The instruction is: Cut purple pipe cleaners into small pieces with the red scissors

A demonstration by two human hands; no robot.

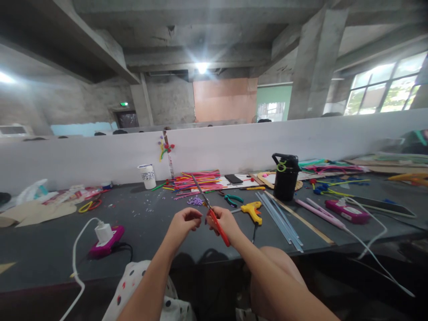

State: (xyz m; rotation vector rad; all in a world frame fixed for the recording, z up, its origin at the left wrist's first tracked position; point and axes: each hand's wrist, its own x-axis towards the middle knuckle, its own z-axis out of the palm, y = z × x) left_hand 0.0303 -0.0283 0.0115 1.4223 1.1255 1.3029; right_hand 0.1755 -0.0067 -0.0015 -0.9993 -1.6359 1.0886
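My right hand (224,224) is closed round the red handles of a pair of scissors (207,206), whose blades point up and away to the left. My left hand (186,221) is pinched just left of the blades, fingers curled on something too small to make out. Both hands hover over the near edge of the dark table (50,249). Small purple scraps (195,201) lie on the table just beyond the hands.
A pile of coloured pipe cleaners (198,180), teal pliers (233,199), a yellow glue gun (253,211), glue sticks (281,218) and a black bottle (286,177) lie ahead. A pink power strip (106,240) with white charger sits left. A white partition (234,147) backs the table.
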